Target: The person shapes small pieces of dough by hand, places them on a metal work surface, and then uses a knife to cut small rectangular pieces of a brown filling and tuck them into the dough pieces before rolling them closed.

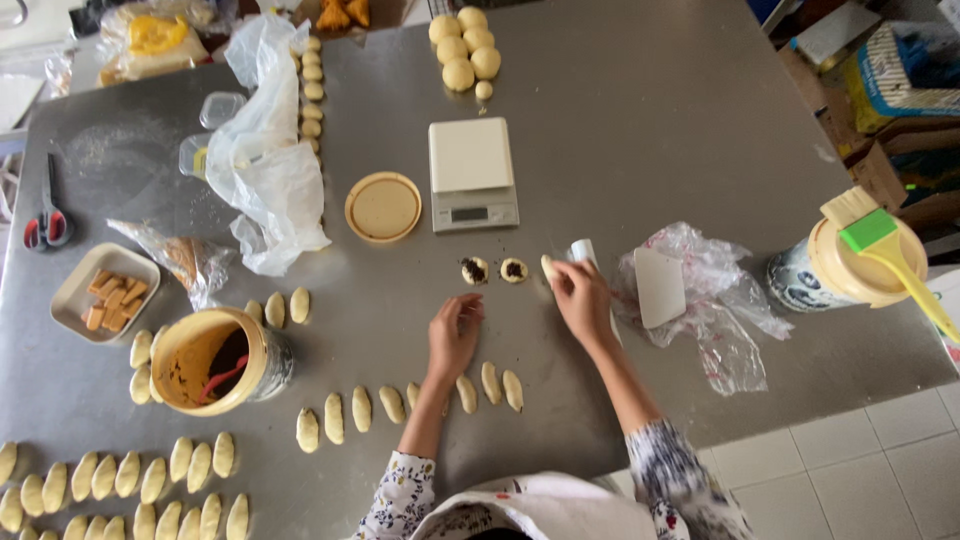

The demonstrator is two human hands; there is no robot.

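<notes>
At frame centre, our right hand (583,297) pinches a soft dough piece (549,267) by its end; our left hand (455,335), released, rests on the steel surface (640,120).

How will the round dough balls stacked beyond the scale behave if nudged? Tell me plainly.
The dough balls look round and smooth, so a nudge would probably roll them across the steel table. They seem soft, likely denting under a firm grip. Heaped together, the pile may spread if one is pushed.
</notes>
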